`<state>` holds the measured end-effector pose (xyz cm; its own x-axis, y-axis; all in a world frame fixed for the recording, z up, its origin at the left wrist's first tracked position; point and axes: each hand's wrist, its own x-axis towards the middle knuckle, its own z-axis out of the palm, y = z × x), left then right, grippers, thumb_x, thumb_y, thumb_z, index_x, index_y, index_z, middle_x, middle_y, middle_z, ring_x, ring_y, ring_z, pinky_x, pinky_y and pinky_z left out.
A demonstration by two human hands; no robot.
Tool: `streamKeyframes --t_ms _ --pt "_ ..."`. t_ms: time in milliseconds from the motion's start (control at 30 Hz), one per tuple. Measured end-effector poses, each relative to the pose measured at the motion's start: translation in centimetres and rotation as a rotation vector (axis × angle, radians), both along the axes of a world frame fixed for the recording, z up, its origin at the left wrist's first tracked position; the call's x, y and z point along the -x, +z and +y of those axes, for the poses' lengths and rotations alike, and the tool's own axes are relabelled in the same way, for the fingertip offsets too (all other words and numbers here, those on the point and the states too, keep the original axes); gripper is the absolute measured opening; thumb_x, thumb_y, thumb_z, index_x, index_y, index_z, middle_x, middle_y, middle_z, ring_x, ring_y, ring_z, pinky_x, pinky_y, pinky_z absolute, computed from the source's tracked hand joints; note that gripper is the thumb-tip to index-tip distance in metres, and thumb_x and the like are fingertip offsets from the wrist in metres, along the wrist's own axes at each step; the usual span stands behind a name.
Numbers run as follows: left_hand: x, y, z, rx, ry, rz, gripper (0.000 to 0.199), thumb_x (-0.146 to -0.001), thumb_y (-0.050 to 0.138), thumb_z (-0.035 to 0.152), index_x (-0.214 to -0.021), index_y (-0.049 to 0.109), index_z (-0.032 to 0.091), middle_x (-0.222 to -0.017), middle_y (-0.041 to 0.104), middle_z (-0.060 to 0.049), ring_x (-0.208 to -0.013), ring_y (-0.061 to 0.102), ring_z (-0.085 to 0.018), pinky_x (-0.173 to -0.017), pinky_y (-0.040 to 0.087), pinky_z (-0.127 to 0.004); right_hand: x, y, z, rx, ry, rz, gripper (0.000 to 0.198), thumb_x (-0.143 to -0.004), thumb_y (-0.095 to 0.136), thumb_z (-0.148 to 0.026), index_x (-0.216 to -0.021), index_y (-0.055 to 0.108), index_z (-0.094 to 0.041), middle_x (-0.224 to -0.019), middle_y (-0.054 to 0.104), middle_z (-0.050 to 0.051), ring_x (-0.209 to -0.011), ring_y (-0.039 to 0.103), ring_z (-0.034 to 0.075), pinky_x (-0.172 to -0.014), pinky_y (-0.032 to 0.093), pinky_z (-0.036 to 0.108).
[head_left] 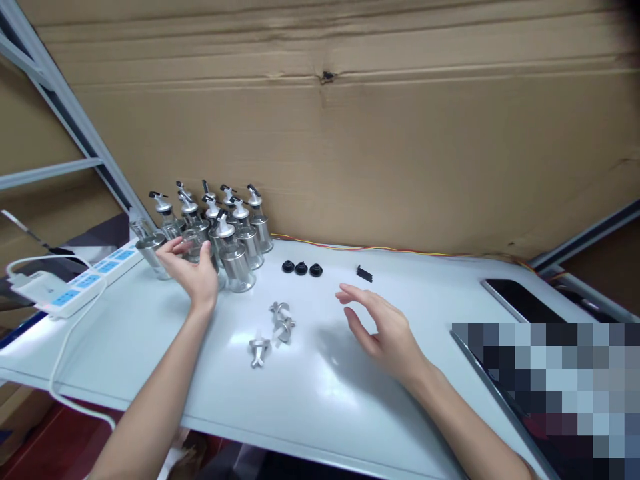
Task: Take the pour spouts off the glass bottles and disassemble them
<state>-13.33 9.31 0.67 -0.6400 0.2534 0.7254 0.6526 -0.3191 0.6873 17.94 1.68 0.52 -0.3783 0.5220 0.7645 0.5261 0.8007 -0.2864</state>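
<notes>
Left hand (pixel 194 275) was cupped right by a glass bottle (pixel 192 249), grip impossible to tell; right hand (pixel 384 327) hung loosely spread above the counter (pixel 300 400)!

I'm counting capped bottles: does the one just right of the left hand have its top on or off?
On: a silver pourer top sits on the neck of that bottle, which stands upright.

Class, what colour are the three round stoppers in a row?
The stoppers are black, seen best in the head view.
</notes>
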Motion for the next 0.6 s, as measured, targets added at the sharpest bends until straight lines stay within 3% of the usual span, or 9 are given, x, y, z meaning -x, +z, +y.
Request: streamKeyframes --t_ms 200,400,500,600 --pt "-1.5 2.3 -1.6 -0.294 -0.026 0.109 0.04 -0.072 0.066 0.019 -0.101 0.04 0.02 -0.099 0.039 -0.003 -0.086 0.05 -0.016 -0.086 0.042 -0.036 0.1 0.7 -0.3 -0.081 -0.01 0.104 0.05 -0.083 0.049 -0.001 -0.128 0.045 -0.023 -0.09 0.069 0.005 -0.08 0.065 0.017 -0.072 0.053 0.034" --pt "-5.1 4.3 -4.3 -0.549 -0.108 0.432 0.036 -0.077 0.063 0.031 -0.102 0.039 0.022 -0.098 0.035 -0.003 -0.089 0.048 -0.016 -0.078 0.046 -0.035 -0.2 1.3 -0.3 -0.157 -0.073 0.192 0.049 -0.082 0.049 0.0 -0.124 0.048 -0.024 -0.086 0.069 0.004 -0.076 0.063 0.017 -0.075 0.051 0.039" --pt "-7.4 4.7 -5.2 -0.469 -0.193 0.477 0.034 -0.078 0.061 0.032 -0.103 0.038 0.023 -0.097 0.039 -0.003 -0.085 0.051 -0.017 -0.077 0.048 -0.037 -0.4 1.5 -0.3 -0.13 -0.09 0.19 0.047 -0.083 0.048 -0.001 -0.124 0.048 -0.025 -0.085 0.068 0.004 -0.075 0.063 0.018 -0.073 0.051 0.038" --pt "-8.8 3.8 -4.8 -0.23 -0.38 0.496 0.036 -0.081 0.059 0.028 -0.109 0.036 0.026 -0.099 0.044 -0.004 -0.089 0.054 -0.019 -0.079 0.049 -0.039 -0.6 1.4 -0.1 -0.098 -0.085 0.175 0.047 -0.085 0.046 -0.003 -0.125 0.047 -0.027 -0.086 0.068 0.004 -0.074 0.064 0.017 -0.072 0.051 0.037"
